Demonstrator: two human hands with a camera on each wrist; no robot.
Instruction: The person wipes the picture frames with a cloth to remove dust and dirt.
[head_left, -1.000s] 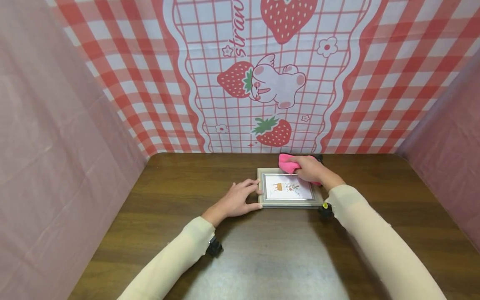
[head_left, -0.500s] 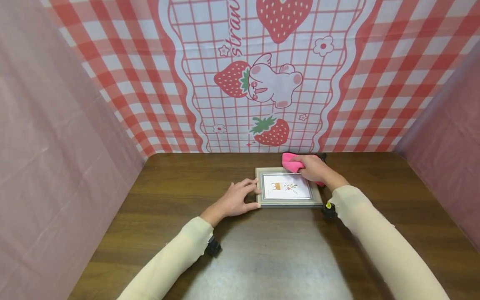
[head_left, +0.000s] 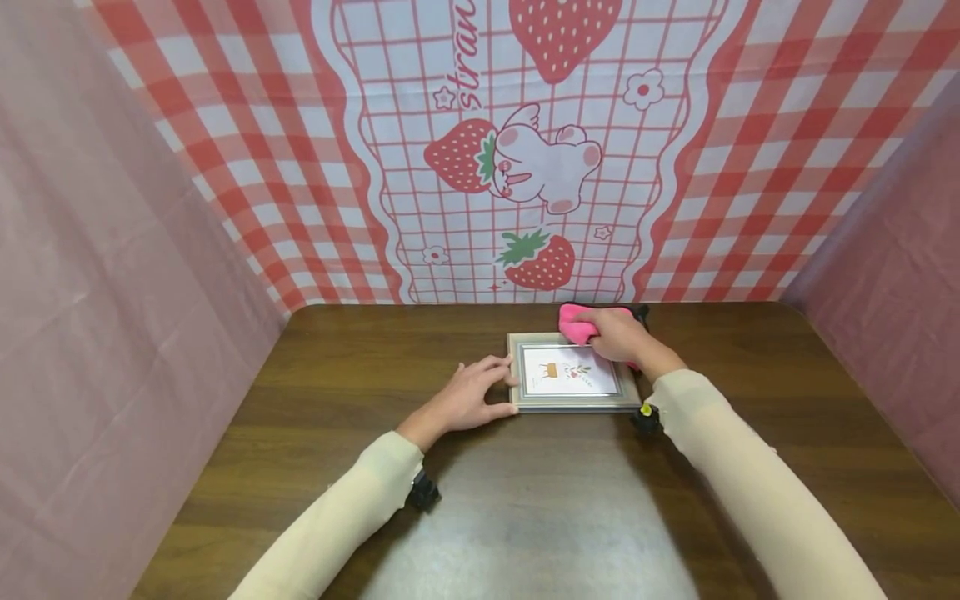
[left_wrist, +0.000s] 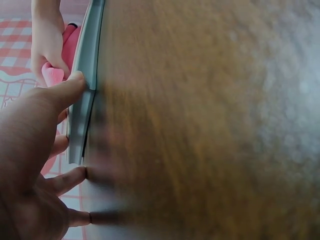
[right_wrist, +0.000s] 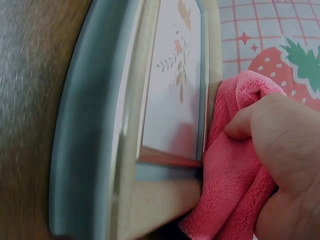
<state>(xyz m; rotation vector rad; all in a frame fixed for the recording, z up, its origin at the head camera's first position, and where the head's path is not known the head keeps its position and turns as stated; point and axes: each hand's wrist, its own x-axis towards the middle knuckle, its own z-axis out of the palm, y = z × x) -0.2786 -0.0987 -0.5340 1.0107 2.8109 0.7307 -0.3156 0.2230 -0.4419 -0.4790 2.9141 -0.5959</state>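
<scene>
Your right hand (head_left: 621, 335) is clenched on a pink cloth (head_left: 576, 323), bunched up with your thumb lying over its plush folds, and the cloth presses against the back side of the picture frame (head_left: 577, 403), toward that frame's right back corner. Your left hand (head_left: 465, 398) grasps nothing: its fingers are spread and fairly straight, the thumb touching the frame's front side near its left front corner, two fingers against its left side, and the other two resting their tips on the surface (head_left: 480, 508), as the left wrist view shows. The frame lies flat on that wooden surface, nearer the back edge than you are, a little right of midway between the left and right edges. It has a pale beige border with a grey-blue outer side, and it holds a white print (head_left: 572, 372) with an orange-brown animal figure and a leafy sprig. Just beyond your right hand, near the back edge, is a small black thing (head_left: 640, 313), too small to make out. Cream sleeves (head_left: 750, 467) cover both your arms, and a black device (head_left: 423, 492) sits under your left wrist; the one at your right wrist (head_left: 647, 420) carries a yellow spot. Behind the back edge rises a red-and-white checked backcloth (head_left: 525, 242) printed with strawberries, and pink drapes (head_left: 135, 292) hang along the left and right edges.
</scene>
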